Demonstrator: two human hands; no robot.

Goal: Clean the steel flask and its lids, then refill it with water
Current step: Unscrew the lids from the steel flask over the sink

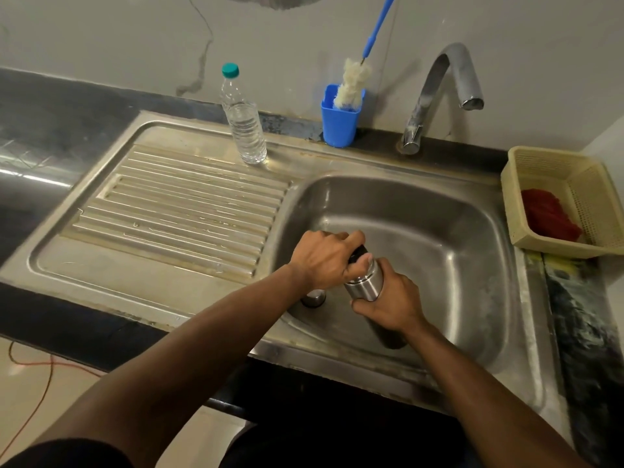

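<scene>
Low centre of the frame, over the sink basin (439, 231), the right hand (391, 304) grips the steel flask (366, 285) while the left hand (324, 260) wraps its black inner lid (358, 252), apparently unscrewing; next, lift it clear.

Items being counted in view: one flask (366, 285), one black lid (358, 252), one steel cap (313, 297), one sink (472, 214), one tap (439, 92), one plastic bottle (243, 123), one brush (353, 84), one blue cup (339, 126), one basket (547, 163), one red cloth (548, 216), two hands: left (324, 260), right (391, 300).
</scene>
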